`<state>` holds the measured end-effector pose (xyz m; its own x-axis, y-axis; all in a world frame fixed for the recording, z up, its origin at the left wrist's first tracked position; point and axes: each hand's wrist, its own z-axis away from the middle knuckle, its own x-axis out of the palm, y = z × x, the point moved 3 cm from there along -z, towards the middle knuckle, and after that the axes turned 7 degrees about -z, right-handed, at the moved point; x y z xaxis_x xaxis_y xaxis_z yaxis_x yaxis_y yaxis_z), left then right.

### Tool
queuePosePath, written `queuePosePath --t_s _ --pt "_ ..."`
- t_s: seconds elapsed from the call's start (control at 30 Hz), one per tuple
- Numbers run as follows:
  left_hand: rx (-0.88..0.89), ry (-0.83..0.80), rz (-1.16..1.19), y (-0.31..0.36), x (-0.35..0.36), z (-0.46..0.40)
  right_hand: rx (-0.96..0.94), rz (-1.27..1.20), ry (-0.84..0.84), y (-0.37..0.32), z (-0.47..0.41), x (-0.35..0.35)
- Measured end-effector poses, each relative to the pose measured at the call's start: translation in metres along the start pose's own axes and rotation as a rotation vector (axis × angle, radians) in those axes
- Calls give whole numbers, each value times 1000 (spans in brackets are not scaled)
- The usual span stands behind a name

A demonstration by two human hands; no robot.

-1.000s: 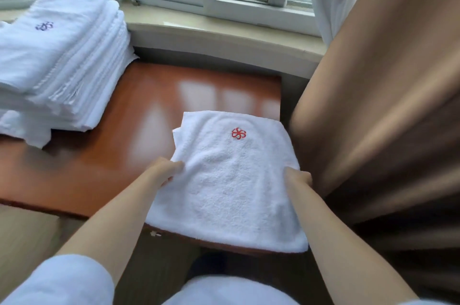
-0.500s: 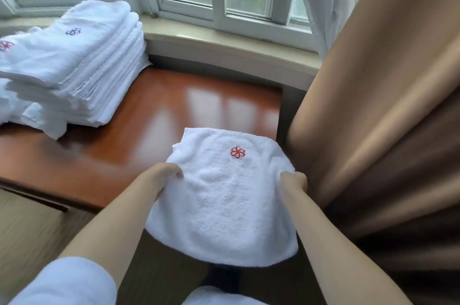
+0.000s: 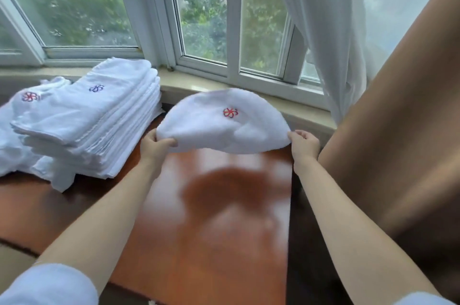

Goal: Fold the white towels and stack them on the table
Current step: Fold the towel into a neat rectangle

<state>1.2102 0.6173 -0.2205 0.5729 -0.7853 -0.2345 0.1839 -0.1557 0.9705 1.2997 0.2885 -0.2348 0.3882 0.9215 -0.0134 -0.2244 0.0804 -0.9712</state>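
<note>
A folded white towel [image 3: 224, 122] with a red flower mark on top is held in the air above the brown table [image 3: 211, 230], bowed upward in the middle, its left and right edges lower. Left of it, a tall stack [image 3: 89, 120] of folded white towels sits on the table, the top one bearing a blue mark.

Both arms outstretched, left hand [image 3: 155, 147] and right hand [image 3: 304, 145] raised, fingers curled.
</note>
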Motion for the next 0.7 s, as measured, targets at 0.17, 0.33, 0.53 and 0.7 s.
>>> queuePosePath --t_s 0.17,0.33,0.53,0.7 --pt "-298 -60 -430 -98 3 45 236 167 -60 100 -2 -21" --pt "-616 -26 -444 -172 6 96 505 259 -197 172 12 -38" --pt "-633 116 -346 -172 21 115 536 400 -354 182 23 -31" --pt "-601 49 -223 -159 36 113 666 283 -481 173 43 -16"
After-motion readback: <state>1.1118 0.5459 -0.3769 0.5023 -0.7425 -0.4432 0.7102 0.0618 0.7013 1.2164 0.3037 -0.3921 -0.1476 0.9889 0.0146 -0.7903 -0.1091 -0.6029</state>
